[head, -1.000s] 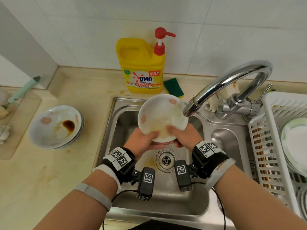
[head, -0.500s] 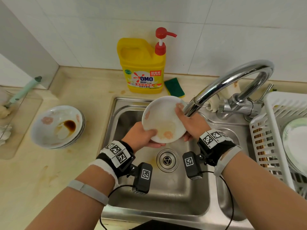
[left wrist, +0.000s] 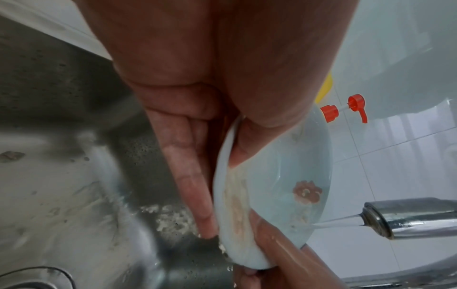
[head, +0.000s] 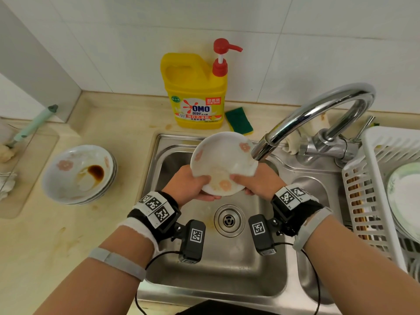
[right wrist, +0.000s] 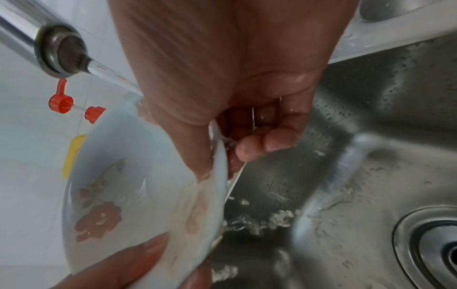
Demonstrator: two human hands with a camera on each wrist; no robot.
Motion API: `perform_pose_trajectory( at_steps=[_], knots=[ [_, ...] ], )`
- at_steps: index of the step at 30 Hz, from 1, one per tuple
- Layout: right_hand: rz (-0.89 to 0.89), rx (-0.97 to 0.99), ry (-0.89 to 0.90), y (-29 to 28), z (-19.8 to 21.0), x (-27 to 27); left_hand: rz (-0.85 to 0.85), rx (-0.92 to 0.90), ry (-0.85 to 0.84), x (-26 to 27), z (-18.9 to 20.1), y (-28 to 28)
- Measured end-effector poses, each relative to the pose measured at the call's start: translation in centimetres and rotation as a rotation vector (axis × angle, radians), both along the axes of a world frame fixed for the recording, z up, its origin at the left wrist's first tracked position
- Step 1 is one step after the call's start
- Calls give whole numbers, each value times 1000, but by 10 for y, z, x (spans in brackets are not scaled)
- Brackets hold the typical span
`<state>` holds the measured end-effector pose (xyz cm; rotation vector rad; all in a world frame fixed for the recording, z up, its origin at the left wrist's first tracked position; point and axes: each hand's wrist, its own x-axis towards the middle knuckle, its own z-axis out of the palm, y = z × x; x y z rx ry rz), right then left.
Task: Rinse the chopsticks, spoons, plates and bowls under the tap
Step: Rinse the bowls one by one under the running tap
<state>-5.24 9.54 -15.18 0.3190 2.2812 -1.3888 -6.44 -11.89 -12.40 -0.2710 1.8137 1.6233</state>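
A white plate with pink flowers is tilted over the sink basin, right under the tap spout. My left hand grips its lower left rim, thumb on the face, fingers behind. My right hand holds the lower right rim with its thumb on the face. In the left wrist view, water runs from the spout onto the plate. In the right wrist view the stream hits the plate by my right thumb, and water drips off its lower edge.
A stack of dirty bowls with brown sauce sits on the counter at left. Yellow dish soap bottle and green sponge stand behind the sink. A white drying rack at right holds washed plates and chopsticks.
My right hand slid up the plate's face toward the spout, then came back down to the lower right rim. The plate turned slightly in my hands.
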Motion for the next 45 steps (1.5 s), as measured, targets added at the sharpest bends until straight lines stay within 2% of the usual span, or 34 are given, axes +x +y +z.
perform_pose_trajectory(
  at_steps=[7,11,17,21,23,25,29,33,36,45],
  knots=[
    [-199,-12,9,0,8,-8,-108,-107,60,-5,0,-2],
    [-199,-5,16,-2,6,-5,-108,-118,88,-6,0,-2],
    [-87,-11,23,2,-11,1,-90,-214,218,-6,-9,-7],
    [-148,-115,-7,-4,-11,5,-19,-228,267,-2,-18,-6],
    [-179,-175,-16,-8,-11,8,45,-197,238,2,-21,-3],
    [-212,-245,-42,-14,-14,13,94,-126,139,7,-24,3],
    [-255,-338,-100,-22,-24,18,111,64,-35,16,-26,13],
    [-194,-209,-112,-12,-17,13,74,148,-97,15,-24,10],
    [-222,-125,-102,1,-9,3,53,134,-109,12,-22,6],
    [-143,100,-6,3,-4,-5,-10,57,-31,10,-20,6]
  ],
)
